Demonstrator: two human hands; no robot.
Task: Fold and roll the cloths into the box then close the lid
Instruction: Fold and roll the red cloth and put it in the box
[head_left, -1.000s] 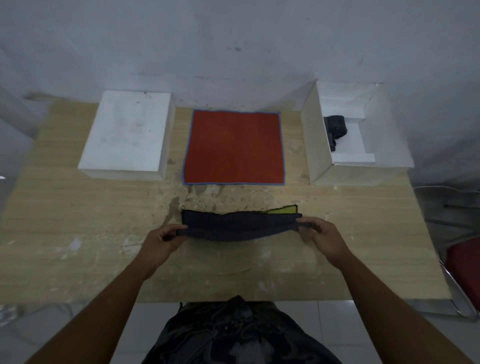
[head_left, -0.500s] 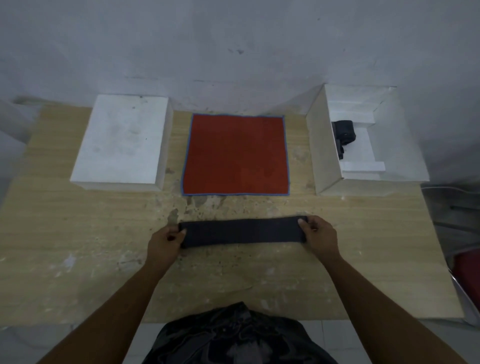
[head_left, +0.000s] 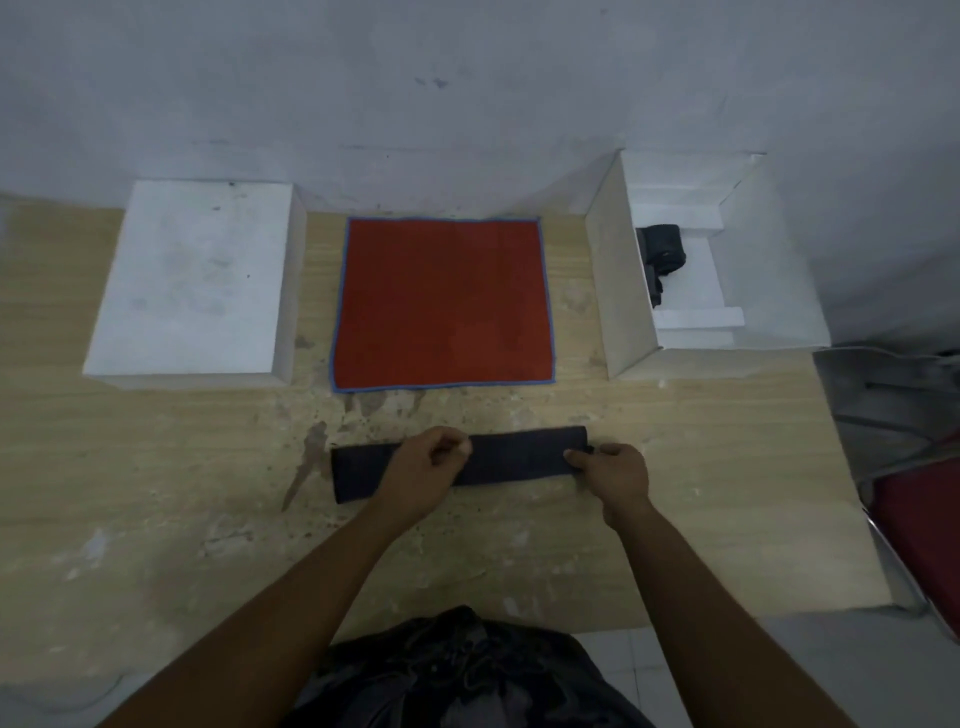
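Grey wall (head_left: 467, 78), worn wooden table (head_left: 156, 493)

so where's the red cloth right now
In the head view the red cloth lies flat at the back middle of the table, between the white lid on its left and the open box on its right, beyond the folded dark cloth.

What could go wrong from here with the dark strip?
1. The right hand pinches the right end of the strip, while the left hand sits mid-strip and the left end lies free: rolling from here may run crooked, or the fold may open.
2. The box already holds a dark roll in its narrow recess; a loose second one might not fit beside it.
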